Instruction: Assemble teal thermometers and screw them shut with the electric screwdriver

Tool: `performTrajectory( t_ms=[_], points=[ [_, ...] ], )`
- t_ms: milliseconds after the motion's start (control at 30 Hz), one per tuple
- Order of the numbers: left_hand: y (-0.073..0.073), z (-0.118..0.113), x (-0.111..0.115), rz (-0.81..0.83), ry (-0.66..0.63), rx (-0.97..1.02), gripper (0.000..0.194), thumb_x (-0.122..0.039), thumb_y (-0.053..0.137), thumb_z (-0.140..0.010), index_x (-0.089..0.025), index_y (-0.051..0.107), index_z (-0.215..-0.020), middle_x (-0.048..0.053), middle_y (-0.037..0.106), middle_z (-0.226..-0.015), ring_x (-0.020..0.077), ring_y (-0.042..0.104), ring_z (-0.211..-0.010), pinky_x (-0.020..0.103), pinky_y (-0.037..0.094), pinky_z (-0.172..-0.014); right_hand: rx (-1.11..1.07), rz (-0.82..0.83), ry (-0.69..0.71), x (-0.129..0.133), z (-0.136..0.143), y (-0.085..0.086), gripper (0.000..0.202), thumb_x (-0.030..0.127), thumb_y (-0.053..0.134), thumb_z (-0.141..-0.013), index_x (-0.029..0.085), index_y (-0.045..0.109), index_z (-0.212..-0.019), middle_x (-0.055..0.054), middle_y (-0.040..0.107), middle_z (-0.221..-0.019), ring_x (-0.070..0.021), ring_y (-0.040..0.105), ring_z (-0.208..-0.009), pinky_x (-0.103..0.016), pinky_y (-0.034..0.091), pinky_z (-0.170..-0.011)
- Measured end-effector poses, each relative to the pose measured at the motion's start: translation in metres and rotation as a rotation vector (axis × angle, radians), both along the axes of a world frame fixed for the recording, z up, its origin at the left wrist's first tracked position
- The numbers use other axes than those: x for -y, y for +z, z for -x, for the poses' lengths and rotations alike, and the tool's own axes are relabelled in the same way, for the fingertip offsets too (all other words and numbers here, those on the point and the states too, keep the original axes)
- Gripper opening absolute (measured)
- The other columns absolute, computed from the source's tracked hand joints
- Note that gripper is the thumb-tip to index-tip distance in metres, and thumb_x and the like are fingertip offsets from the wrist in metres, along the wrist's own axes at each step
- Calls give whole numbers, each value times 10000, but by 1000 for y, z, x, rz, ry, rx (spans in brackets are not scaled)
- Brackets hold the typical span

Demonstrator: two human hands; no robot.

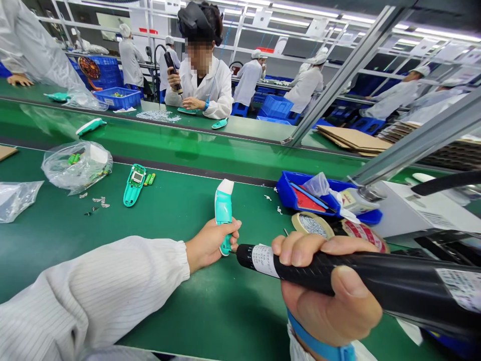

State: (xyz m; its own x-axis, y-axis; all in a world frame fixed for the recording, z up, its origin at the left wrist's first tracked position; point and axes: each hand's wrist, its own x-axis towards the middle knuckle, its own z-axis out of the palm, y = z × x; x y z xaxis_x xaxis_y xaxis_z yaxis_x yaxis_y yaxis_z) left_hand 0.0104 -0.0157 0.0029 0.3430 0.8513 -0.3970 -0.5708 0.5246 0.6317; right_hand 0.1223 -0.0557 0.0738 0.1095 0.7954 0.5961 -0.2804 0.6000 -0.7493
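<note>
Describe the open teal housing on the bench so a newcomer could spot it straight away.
On the near green work surface, look between the clear plastic bag and the left hand. The open teal housing lies there beside two small green cylinders. Unlike the white-tipped device in that hand, it lies flat with its gray screen exposed.
</note>
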Motion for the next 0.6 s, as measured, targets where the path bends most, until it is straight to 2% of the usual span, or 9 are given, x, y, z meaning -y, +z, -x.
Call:
performTrajectory(
  t_ms=[267, 400, 500, 600],
  points=[
    [0, 0, -2, -4, 3, 14, 91, -133, 547, -769, -139, 467, -727, -44, 447, -520, 33, 391, -403, 157, 318, -414, 5, -26, 13, 2, 7, -2, 103, 309, 598, -698, 233, 552, -750, 45, 531, -519, -125, 470, -437, -291, 406, -450],
    [3, 5, -6, -40, 7, 25, 110, -134, 572, -749, -134, 468, -713, -36, 449, -532, 38, 399, -414, 167, 328, -417, 76, -63, 32, 4, 0, 4, 134, 305, 595, -708, 238, 542, -811, 38, 548, -562, -140, 499, -469, -323, 433, -497],
    [8, 20, -12, -100, 60, 31, 139, -153, 610, -728, -140, 472, -728, -43, 442, -538, 40, 396, -427, 168, 322, -415, 303, -174, 85, 1, -20, 17, 238, 291, 617, -694, 254, 540, -917, 8, 596, -659, -180, 556, -583, -393, 468, -616],
    [11, 41, -15, -134, 134, 14, 162, -159, 629, -715, -144, 471, -748, -45, 445, -546, 41, 399, -435, 166, 317, -414, 791, -292, 180, -4, -43, 26, 385, 221, 696, -613, 268, 544, -964, -25, 627, -827, -218, 580, -783, -409, 465, -737]
  ],
)
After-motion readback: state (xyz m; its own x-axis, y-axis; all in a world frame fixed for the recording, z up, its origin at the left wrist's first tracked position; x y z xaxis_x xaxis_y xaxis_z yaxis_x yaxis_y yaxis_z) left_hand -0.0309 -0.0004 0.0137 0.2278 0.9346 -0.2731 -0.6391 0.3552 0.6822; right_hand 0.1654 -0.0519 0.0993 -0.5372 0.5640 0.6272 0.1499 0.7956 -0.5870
